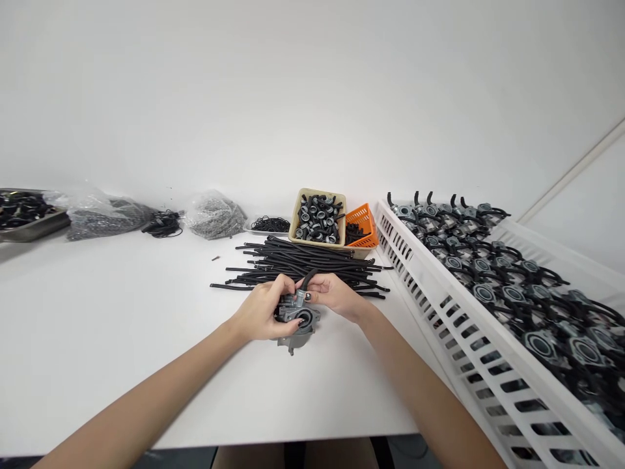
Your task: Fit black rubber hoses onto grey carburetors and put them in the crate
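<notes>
Left hand (261, 309): closed around the body of a die-cast carburetor (303, 324), fingers wrapped over its near side. Right hand (332, 293): also closed, fingertips (303, 281) pinching the top of the same carburetor, beside a curved black rubber hose (308, 280) rising from it. Carburetor held between both hands, low over the white desk (122, 293), round port facing up; contact with the surface unclear.

Directly beyond the hands: loose pile of black rubber hoses (303, 260), lying roughly parallel. To the right, along the desk: white slatted plastic crate (430, 312), packed with rows of carburetors with black hoses (537, 312). Left of the pile: small brown pin (215, 258), lying alone.

Farther on: beige tray (299, 208) heaped with black-and-grey fittings (317, 218), orange plastic basket (364, 218) of short black pieces just beside it. Next along: shallow tray (254, 229) of thin black rubber rings (267, 224). Toward the far left: clear bag of small grey parts (215, 216), black coil (163, 225), second bag of grey parts (110, 218), steel tray (29, 229) of black parts.
</notes>
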A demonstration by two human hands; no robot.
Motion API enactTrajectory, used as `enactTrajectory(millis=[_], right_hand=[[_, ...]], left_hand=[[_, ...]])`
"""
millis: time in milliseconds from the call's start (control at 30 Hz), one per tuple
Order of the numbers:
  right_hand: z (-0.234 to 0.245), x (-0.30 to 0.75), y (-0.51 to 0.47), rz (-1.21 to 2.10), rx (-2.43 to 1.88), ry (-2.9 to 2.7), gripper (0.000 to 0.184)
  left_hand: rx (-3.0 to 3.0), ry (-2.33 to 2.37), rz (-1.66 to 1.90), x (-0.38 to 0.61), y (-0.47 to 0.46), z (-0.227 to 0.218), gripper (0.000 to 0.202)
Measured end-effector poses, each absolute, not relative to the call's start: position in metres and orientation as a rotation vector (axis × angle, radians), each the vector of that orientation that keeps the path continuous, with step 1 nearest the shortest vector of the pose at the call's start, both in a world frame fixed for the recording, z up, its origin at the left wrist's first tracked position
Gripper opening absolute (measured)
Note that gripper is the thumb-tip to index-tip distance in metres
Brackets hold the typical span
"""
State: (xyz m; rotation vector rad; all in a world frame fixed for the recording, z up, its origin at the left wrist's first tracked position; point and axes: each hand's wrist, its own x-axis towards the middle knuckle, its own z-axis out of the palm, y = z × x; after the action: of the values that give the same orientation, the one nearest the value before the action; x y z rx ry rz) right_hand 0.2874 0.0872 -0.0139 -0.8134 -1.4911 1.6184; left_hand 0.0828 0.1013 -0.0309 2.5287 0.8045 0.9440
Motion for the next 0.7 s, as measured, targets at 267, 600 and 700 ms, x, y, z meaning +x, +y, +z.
enactTrajectory(millis=[267,600,700], right_hand=[[-0.0158,0.2797,0.0864,1.571,-0.825,-1.4,0.046],[-0.0128,0.2889,0.0862,1.62,-0.761,-1.528,0.037],[-0.0136,0.2888,0.0877,1.588,-0.79,-1.564,0.037]], left_hand=[[2.515,0.787,0.968,0.0832,0.1016,-0.0321,0.036],[2.549,0.814,0.948,0.0827,0.1014,-0.0314,0.036],[2.564,0.793,0.977,0.0828,0.1017,-0.0317,0.036]])
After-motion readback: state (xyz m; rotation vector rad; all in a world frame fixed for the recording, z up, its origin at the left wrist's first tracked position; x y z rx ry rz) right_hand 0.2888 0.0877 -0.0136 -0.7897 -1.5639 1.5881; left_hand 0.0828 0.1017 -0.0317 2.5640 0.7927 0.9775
